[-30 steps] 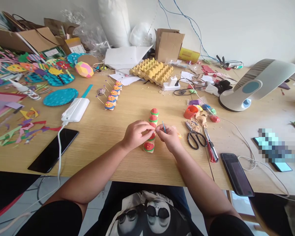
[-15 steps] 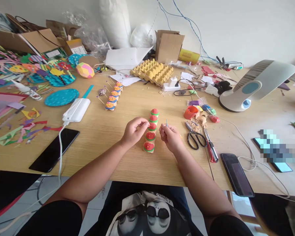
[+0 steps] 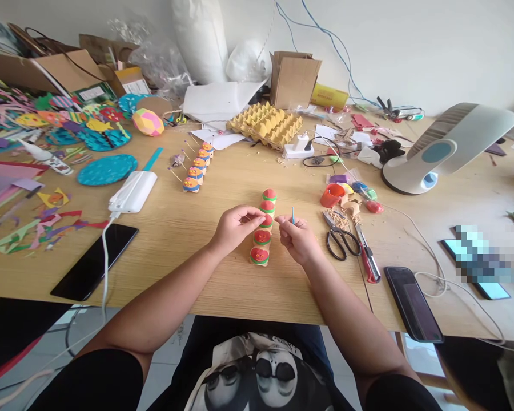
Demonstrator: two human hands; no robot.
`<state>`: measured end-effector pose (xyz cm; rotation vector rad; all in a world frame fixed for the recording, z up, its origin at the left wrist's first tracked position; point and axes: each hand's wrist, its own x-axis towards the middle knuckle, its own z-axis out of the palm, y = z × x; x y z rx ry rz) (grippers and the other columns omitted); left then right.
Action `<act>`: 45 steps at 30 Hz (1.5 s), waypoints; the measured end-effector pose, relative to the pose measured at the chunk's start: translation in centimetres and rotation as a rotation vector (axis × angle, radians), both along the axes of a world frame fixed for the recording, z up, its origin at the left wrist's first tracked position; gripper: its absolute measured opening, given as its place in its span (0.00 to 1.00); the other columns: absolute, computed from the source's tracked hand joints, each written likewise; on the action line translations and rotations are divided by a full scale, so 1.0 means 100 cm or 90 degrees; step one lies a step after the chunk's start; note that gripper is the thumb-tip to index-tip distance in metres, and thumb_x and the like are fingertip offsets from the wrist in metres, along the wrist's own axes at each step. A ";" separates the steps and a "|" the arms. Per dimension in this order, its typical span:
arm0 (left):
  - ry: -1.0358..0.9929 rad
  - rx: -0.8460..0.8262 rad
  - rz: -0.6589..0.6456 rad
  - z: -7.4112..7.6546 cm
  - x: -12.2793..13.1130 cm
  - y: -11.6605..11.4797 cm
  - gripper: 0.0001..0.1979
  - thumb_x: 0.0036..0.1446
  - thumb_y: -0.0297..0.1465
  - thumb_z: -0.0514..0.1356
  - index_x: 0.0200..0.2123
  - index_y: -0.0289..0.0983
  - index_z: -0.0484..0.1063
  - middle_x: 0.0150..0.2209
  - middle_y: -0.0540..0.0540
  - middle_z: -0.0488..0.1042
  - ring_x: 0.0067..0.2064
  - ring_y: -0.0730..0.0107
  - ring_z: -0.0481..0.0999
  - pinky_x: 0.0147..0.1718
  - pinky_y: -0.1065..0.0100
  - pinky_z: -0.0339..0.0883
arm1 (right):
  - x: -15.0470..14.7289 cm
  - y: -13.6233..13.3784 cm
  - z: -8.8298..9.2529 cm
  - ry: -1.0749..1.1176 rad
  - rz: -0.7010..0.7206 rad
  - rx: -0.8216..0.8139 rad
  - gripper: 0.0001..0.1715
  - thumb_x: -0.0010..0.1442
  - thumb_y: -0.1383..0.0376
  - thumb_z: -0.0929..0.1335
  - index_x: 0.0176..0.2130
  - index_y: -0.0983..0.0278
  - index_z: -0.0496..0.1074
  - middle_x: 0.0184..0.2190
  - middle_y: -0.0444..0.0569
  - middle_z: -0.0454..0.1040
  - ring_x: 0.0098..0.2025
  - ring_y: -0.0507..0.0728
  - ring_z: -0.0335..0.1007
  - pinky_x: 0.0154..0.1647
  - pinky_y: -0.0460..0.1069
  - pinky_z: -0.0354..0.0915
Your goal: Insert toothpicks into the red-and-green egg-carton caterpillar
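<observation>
A row of egg-carton cups with red tops and green bands (image 3: pixel 262 237) stands upright on the table before me; the nearest two bear small faces. My left hand (image 3: pixel 239 226) reaches over its middle from the left, thumb and forefinger pinched at the third red top. Whatever sits between those fingertips is too small to make out. To the right of the row, my right hand (image 3: pixel 297 235) is closed around a thin blue stick (image 3: pixel 293 214) that points up. Its thumb and forefinger tips face the left fingertips across the row.
Scissors (image 3: pixel 341 237), a utility knife (image 3: pixel 369 257) and a red cup (image 3: pixel 332 195) lie right of my hands. A finished-looking blue-and-orange carton row (image 3: pixel 198 167) stands farther back. Phones (image 3: pixel 95 261) and a white power bank (image 3: pixel 133 191) lie left; a white lamp-like device (image 3: pixel 437 154) stands right.
My left fingertips have shifted slightly right over the row. My right hand has turned a little, and the blue stick shows more.
</observation>
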<state>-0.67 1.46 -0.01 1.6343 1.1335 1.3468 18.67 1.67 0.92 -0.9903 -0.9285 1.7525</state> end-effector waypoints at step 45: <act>0.193 0.194 0.048 0.008 0.000 -0.009 0.04 0.59 0.32 0.69 0.35 0.39 0.79 0.35 0.50 0.83 0.31 0.75 0.79 0.34 0.74 0.73 | -0.002 -0.002 0.001 0.009 0.002 -0.035 0.25 0.43 0.51 0.80 0.29 0.65 0.72 0.16 0.36 0.61 0.17 0.44 0.43 0.21 0.47 0.35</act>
